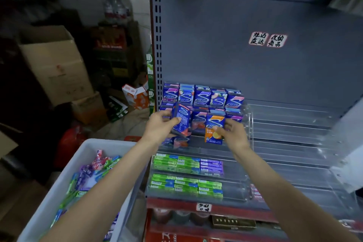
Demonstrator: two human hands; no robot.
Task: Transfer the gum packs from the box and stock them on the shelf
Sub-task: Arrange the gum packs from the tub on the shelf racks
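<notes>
— Holding what, at the shelf?

— Left hand grips a blue gum pack, tilted, near the rack's left edge; right hand pinches an orange-fronted pack beside stocked blue packs.

— And the box?

— Lower left (loose packs inside).

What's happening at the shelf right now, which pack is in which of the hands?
A person is stocking gum on the clear tiered shelf rack. The left hand grips a blue pack, tilted, in front of the rows already standing there. The right hand holds an orange and blue pack upright at the front row. The white bin at lower left still holds loose gum packs. Green and purple stick packs lie on the lower tiers.
</notes>
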